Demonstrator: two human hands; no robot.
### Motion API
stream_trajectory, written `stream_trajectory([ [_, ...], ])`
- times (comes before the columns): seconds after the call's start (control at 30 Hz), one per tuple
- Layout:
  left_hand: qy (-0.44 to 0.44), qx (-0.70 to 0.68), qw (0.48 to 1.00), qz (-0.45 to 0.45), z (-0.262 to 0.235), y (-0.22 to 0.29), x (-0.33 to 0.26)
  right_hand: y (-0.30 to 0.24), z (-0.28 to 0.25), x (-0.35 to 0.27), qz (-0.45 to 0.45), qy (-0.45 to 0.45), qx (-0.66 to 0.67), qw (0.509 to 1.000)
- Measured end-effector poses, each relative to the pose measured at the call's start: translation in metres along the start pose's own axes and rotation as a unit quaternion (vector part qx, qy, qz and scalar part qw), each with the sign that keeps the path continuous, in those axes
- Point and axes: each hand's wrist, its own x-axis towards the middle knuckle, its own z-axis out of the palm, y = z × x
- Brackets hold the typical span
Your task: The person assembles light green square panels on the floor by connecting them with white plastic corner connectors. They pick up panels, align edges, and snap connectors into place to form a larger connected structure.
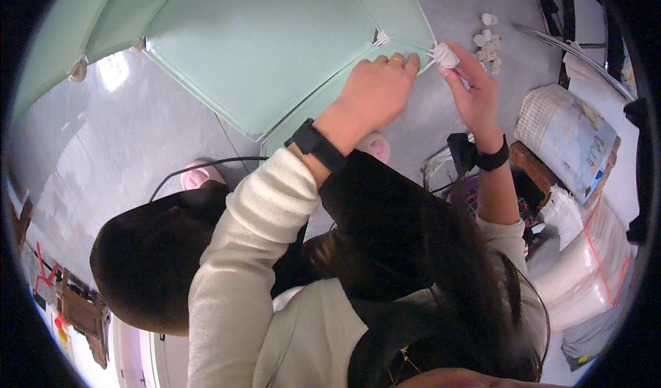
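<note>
The right hand (475, 88) pinches a ribbed, rounded white cap (446, 55) between thumb and fingers, at the right-hand corner of a pale green fabric panel (261, 50). Short white strands bridge the corner and the cap; whether these are cords or prongs I cannot tell. The left hand (379, 88), back upward and with a ring (396, 60) on one finger, lies over the panel's edge just beside that corner. Its fingertips are hidden, so I cannot tell whether it grips the fabric or only presses it.

Just above the left hand, a small white fitting (382, 37) sits at a dark gap in the fabric. The panel spreads over a grey floor (172, 126), where loose white caps (480, 40) lie scattered beyond the right hand. Two pink slippers (197, 176) show nearer the person, and a blue printed bag (578, 140) stands at right.
</note>
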Motion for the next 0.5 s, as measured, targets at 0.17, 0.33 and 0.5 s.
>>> stream_trajectory([
  [0.17,-0.001,0.003,1.0,-0.001,0.001,-0.001,0.001,0.01,-0.003,0.005,0.051,-0.024,0.112,0.992],
  [0.33,0.019,-0.019,1.0,-0.002,0.002,-0.004,-0.001,0.016,-0.001,0.005,0.048,-0.021,0.229,0.972],
  [0.5,0.028,-0.026,0.999,-0.008,0.003,-0.005,0.0,0.016,0.002,0.007,0.051,-0.026,0.259,0.964],
])
